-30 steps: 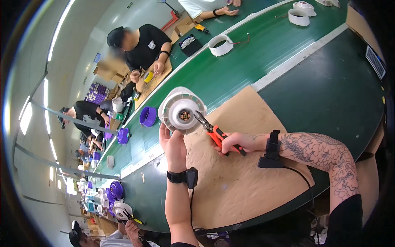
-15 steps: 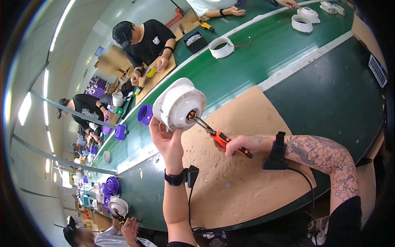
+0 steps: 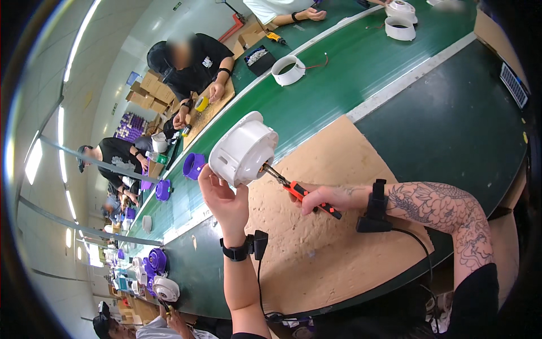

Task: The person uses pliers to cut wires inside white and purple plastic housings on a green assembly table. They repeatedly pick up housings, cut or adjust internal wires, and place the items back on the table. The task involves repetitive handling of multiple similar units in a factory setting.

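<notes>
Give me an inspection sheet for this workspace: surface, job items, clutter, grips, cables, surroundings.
Surface: brown board on a dark green table.
Job items: white housing, raised and tilted; red-and-black pliers, nose at the housing's centre, exact contact unclear.
Clutter: white ring with a red wire, and a purple ring, on the green belt.
Grips: left grip holds the housing; right grip holds the pliers.
Cables: black cable at each wrist device.
Surroundings: co-workers nearby; stacked cardboard boxes.

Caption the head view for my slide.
Left hand holds a white housing while the right hand holds red-handled pliers at its center, over a brown sheet.
</notes>
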The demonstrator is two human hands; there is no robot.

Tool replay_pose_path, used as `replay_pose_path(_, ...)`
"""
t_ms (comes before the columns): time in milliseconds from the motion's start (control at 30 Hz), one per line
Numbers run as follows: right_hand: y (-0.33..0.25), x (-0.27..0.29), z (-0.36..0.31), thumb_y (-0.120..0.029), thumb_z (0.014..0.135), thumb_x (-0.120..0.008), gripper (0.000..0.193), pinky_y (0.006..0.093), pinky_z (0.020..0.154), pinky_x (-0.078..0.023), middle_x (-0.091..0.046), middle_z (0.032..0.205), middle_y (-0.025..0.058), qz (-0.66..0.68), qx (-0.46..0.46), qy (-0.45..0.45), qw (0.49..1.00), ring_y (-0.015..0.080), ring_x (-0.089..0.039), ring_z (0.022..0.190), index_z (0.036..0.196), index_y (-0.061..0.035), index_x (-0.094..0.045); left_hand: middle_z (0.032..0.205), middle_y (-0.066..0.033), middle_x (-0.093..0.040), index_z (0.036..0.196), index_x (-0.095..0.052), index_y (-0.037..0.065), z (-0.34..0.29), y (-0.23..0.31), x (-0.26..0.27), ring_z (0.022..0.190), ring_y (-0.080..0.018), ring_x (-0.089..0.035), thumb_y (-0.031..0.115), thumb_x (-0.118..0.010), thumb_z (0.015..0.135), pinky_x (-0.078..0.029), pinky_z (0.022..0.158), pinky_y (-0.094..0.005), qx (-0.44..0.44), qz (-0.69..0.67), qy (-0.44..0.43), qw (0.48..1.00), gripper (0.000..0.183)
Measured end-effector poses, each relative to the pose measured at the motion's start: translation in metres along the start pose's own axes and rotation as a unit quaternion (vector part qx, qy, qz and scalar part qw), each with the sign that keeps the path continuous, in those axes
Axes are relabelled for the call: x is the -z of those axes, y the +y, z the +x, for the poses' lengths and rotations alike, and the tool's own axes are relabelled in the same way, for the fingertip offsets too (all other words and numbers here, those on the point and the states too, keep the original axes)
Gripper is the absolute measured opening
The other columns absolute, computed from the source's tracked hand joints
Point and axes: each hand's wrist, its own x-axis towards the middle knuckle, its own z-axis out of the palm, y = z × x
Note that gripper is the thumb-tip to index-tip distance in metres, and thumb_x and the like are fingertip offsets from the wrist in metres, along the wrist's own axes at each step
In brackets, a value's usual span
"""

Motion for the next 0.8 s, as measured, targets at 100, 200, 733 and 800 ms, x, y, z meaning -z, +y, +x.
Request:
replay_pose_path(100, -0.001, -0.003, -0.001, -0.028, 0.083, -0.068, 0.031, 0.0264, 0.072, -0.039, -0.051, 0.088, 0.0, -0.025, 0.032, 0.015, 0.999, 0.009, -0.049, 0.081, 0.102, -0.0096, -0.052, 0.126, -0.0086, -0.052, 0.137, -0.041, 0.003, -0.001, 0.0, -0.004, 0.122, -0.0204, -0.052, -0.018, -0.061, 0.069, -0.041, 0.109, -0.0351, 0.0, -0.006, -0.014, 1.0, 0.074)
replay_pose_path(200, 0.001, -0.005, 0.0, -0.034, 0.085, -0.066, 0.031, 0.0268, 0.066, -0.039, -0.048, 0.081, 0.0009, -0.04, 0.058, 0.02, 0.997, 0.0102, -0.047, 0.072, 0.095, -0.0091, -0.051, 0.125, -0.0086, -0.052, 0.139, -0.039, 0.004, -0.004, -0.006, -0.002, 0.122, -0.02, -0.052, -0.018, -0.061, 0.069, -0.041, 0.109, -0.0344, 0.014, -0.007, -0.027, 1.0, 0.076)
replay_pose_path(733, 0.011, 0.012, 0.006, -0.025, 0.085, -0.062, 0.017, 0.0361, 0.067, -0.044, -0.056, 0.079, 0.0046, 0.206, -0.005, -0.05, 0.977, 0.0193, -0.053, 0.07, 0.091, -0.0108, -0.054, 0.134, -0.0157, -0.06, 0.148, -0.04, 0.004, -0.002, -0.037, 0.005, 0.125, -0.0248, -0.06, -0.009, -0.07, 0.087, -0.053, 0.101, -0.0371, 0.13, -0.109, -0.085, 0.982, 0.068)
replay_pose_path(800, 0.003, 0.005, -0.001, -0.03, 0.084, -0.065, 0.025, 0.0353, 0.066, -0.044, -0.057, 0.081, 0.0055, 0.134, -0.031, -0.023, 0.99, 0.0203, -0.054, 0.07, 0.095, -0.0096, -0.057, 0.134, -0.0156, -0.061, 0.147, -0.043, 0.0, 0.003, -0.039, 0.013, 0.125, -0.0228, -0.06, -0.002, -0.067, 0.094, -0.055, 0.096, -0.0347, 0.16, -0.158, -0.072, 0.972, 0.058)
